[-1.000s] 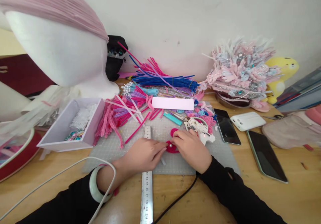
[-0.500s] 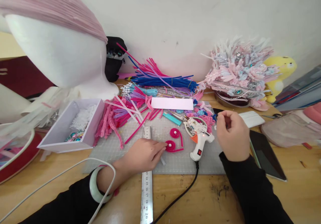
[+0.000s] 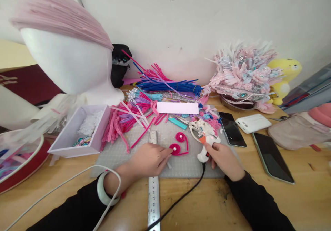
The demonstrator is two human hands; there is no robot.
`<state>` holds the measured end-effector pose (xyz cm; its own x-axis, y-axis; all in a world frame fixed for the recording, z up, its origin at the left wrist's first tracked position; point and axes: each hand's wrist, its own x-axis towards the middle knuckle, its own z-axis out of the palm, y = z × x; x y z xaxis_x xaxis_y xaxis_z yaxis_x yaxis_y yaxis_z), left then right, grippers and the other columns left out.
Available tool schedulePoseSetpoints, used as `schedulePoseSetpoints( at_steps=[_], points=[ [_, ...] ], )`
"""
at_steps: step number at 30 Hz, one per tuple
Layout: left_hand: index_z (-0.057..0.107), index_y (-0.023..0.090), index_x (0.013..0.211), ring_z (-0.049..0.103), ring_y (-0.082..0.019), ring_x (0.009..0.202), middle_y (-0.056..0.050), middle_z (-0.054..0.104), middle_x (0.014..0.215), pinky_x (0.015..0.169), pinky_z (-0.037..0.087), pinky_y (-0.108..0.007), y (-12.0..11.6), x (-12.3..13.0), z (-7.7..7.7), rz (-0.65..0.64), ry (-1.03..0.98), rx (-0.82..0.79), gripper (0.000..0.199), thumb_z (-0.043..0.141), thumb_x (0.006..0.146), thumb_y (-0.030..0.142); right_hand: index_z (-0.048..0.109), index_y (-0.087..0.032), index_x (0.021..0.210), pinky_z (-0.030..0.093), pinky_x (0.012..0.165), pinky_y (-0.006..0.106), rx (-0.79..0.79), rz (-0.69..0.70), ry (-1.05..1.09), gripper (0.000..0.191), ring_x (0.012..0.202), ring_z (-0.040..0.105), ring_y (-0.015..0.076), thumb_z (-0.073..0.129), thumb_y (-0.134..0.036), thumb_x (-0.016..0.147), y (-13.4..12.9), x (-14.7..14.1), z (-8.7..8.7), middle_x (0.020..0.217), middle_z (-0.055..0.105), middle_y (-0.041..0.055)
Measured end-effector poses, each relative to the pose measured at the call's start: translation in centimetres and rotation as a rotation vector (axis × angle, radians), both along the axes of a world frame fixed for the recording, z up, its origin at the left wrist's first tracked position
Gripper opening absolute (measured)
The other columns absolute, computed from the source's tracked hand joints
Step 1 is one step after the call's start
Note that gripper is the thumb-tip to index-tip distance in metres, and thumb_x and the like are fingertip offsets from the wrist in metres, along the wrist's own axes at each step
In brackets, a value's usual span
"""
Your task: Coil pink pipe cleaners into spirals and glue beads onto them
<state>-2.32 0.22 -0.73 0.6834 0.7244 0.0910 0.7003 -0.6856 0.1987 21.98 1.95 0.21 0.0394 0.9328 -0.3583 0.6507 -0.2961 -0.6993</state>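
A bright pink pipe cleaner shape (image 3: 181,137), coiled into two spirals with a pearl-like bead in each, lies on the grey cutting mat (image 3: 134,162). The thumb and fingertips of my left hand (image 3: 152,158) are closed on the edge of its lower spiral. My right hand (image 3: 223,156) is wrapped round the handle of a white hot glue gun (image 3: 203,154), whose nozzle end points away from me. Some of the right fingers are hidden behind the handle. A steel ruler (image 3: 154,203) passes under my left hand. Scissors (image 3: 181,119) and a turquoise lighter-like piece (image 3: 177,123) lie beyond the spirals.
Pipe cleaner bundles (image 3: 168,86) fill the back. A bead box (image 3: 80,131) and white mannequin head (image 3: 69,61) stand left. Phones (image 3: 272,158), a white power bank (image 3: 253,123) and a decorated headpiece (image 3: 243,75) sit right. The black cord (image 3: 178,198) crosses the front.
My right hand has come down and left from above the mat's right side and taken hold of the glue gun. My left hand stays on the spiral. The view has shifted slightly.
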Motion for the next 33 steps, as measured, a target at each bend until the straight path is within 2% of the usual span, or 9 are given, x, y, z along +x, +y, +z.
schedulePoseSetpoints(
  at_steps=[4, 7, 9, 12, 15, 18, 25, 29, 33],
  points=[
    [0.053, 0.017, 0.097, 0.059, -0.015, 0.062, -0.005, 0.063, 0.067, 0.056, 0.043, -0.026, 0.1, -0.2, 0.0, 0.041, 0.005, 0.047, 0.028, 0.029, 0.084, 0.025, 0.052, -0.017, 0.067, 0.04, 0.046, 0.022, 0.074, -0.237, 0.528, 0.028, 0.049, 0.054, 0.0125, 0.054, -0.044, 0.067, -0.1, -0.5, 0.1, 0.052, 0.059, -0.0008],
    [0.053, 0.017, 0.096, 0.059, -0.016, 0.06, -0.005, 0.062, 0.065, 0.055, 0.042, -0.025, 0.4, -0.6, -0.1, 0.115, 0.037, 0.068, 0.028, 0.029, 0.084, 0.025, 0.05, -0.018, 0.082, 0.043, 0.053, 0.023, 0.059, -0.271, 0.911, 0.026, 0.058, 0.056, 0.0137, 0.06, -0.035, 0.065, -0.1, -1.3, 0.9, 0.065, 0.062, 0.0002],
    [0.054, 0.019, 0.095, 0.059, -0.017, 0.059, -0.004, 0.063, 0.066, 0.054, 0.041, -0.026, 0.6, -0.9, -0.1, 0.2, 0.059, 0.079, 0.03, 0.028, 0.085, 0.027, 0.05, -0.018, 0.082, 0.043, 0.053, 0.024, 0.061, -0.273, 0.999, 0.025, 0.056, 0.055, 0.0129, 0.062, -0.032, 0.064, -0.1, -1.7, 1.2, 0.066, 0.063, -0.0001],
    [0.055, 0.021, 0.092, 0.06, -0.016, 0.062, -0.003, 0.065, 0.073, 0.053, 0.039, -0.025, 1.0, -1.3, 0.0, 0.341, 0.001, 0.078, 0.03, 0.027, 0.086, 0.029, 0.052, -0.015, 0.071, 0.041, 0.048, 0.022, 0.106, -0.237, 0.918, 0.021, 0.05, 0.052, 0.0113, 0.061, -0.033, 0.065, 0.1, -2.1, 1.2, 0.059, 0.06, 0.0004],
    [0.057, 0.019, 0.077, 0.058, -0.014, 0.061, -0.001, 0.064, 0.071, 0.051, 0.036, -0.023, 1.2, -1.4, 0.3, 0.411, -0.067, 0.025, 0.036, 0.025, 0.086, 0.034, 0.051, -0.014, 0.058, 0.035, 0.042, 0.02, 0.157, -0.108, 0.765, 0.025, 0.044, 0.045, 0.0085, 0.059, -0.036, 0.067, 0.0, -2.1, 0.7, 0.05, 0.053, -0.0004],
    [0.051, 0.017, 0.062, 0.054, -0.013, 0.053, -0.001, 0.059, 0.058, 0.049, 0.033, -0.023, 1.1, -1.1, 0.5, 0.441, -0.077, -0.007, 0.04, 0.024, 0.086, 0.035, 0.045, -0.015, 0.052, 0.03, 0.038, 0.019, 0.16, -0.033, 0.615, 0.028, 0.041, 0.038, 0.0067, 0.058, -0.036, 0.064, -0.6, -2.1, 0.2, 0.045, 0.046, -0.0029],
    [0.041, 0.019, 0.066, 0.051, -0.014, 0.053, 0.001, 0.052, 0.056, 0.05, 0.033, -0.024, 1.4, -0.4, 0.4, 0.399, -0.135, -0.052, 0.025, 0.024, 0.083, 0.021, 0.028, -0.02, 0.041, 0.018, 0.031, 0.018, 0.138, -0.005, 0.237, 0.031, 0.034, 0.023, 0.0041, 0.052, -0.036, 0.053, -1.0, -1.7, 0.4, 0.036, 0.025, -0.007],
    [0.041, 0.019, 0.071, 0.05, -0.013, 0.052, 0.002, 0.052, 0.059, 0.049, 0.032, -0.024, 2.6, -0.3, 0.6, 0.421, -0.159, -0.124, 0.018, 0.027, 0.082, 0.022, 0.027, -0.022, 0.036, 0.019, 0.028, 0.02, 0.14, 0.065, 0.092, 0.03, 0.03, 0.025, 0.0055, 0.048, -0.036, 0.052, -0.7, -1.0, 0.7, 0.03, 0.026, -0.0055],
    [0.046, 0.02, 0.079, 0.053, -0.012, 0.06, 0.002, 0.055, 0.066, 0.055, 0.035, -0.022, 3.3, -0.6, 0.6, 0.414, -0.267, -0.214, 0.016, 0.031, 0.083, 0.024, 0.034, -0.022, 0.034, 0.032, 0.032, 0.022, 0.281, 0.153, -0.033, 0.026, 0.037, 0.042, 0.0125, 0.051, -0.03, 0.053, -1.2, -0.4, 0.6, 0.033, 0.039, -0.0008]
  ],
)
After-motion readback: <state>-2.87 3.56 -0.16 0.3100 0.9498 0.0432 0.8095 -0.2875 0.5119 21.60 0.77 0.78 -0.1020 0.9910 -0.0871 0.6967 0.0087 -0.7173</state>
